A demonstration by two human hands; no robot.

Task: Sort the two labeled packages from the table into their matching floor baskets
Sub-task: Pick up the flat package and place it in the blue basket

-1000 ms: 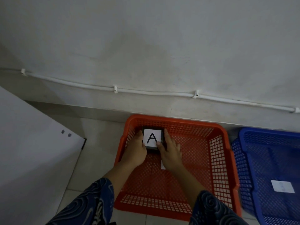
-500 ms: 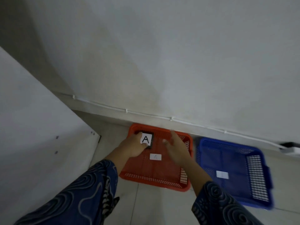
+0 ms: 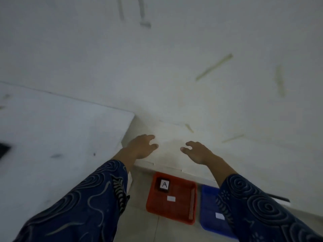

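Observation:
A small dark package with a white "A" label (image 3: 163,184) lies in the back left corner of the red basket (image 3: 176,210) on the floor. A blue basket (image 3: 208,203) stands to its right, partly hidden by my right sleeve. My left hand (image 3: 142,145) and my right hand (image 3: 196,151) are raised high above the baskets, in front of the wall. Both are empty, fingers apart and loosely curled. A dark object (image 3: 3,149) shows at the table's far left edge, blurred.
The white table (image 3: 57,130) fills the left side, its corner close to my left hand. A white paper slip (image 3: 171,198) lies in the red basket and another slip (image 3: 219,216) in the blue one. A pale wall rises behind.
Both hands let go of the "A" package, which now rests in the red basket. The hands rose and the view pulled up and back, bringing the table top into sight.

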